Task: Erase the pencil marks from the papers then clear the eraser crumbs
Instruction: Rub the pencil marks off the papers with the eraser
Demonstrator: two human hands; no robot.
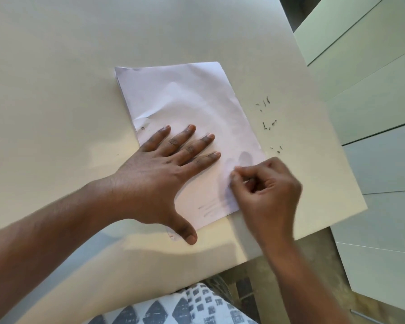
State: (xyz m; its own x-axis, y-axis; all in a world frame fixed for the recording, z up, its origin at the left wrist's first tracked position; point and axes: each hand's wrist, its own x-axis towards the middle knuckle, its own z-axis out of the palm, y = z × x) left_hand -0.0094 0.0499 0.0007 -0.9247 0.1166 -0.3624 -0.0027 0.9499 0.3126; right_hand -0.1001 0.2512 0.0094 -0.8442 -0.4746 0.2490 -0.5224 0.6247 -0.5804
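From the head camera, a small stack of white papers (185, 108) lies tilted on a pale table (56, 66), with its near right corner close to the table's near edge. The left hand (157, 176) lies flat on the near half of the top sheet, fingers straight and spread, pressing it down; its thumb reaches off the paper's near edge onto the table. The right hand (267, 185) is at the paper's right edge, near the near corner, fingers curled tightly with thumb and forefinger pinched together over the sheet. It is blurred, and whatever it pinches is hidden, so I cannot tell what it holds. Under and beside that hand the paper shows a grey smudge, and a few faint pencil marks (208, 206) run just nearer the near edge. Dark eraser crumbs (267, 123) are scattered on the table just right of the paper. White cabinet drawers (372, 113) stand beyond the table's right edge.
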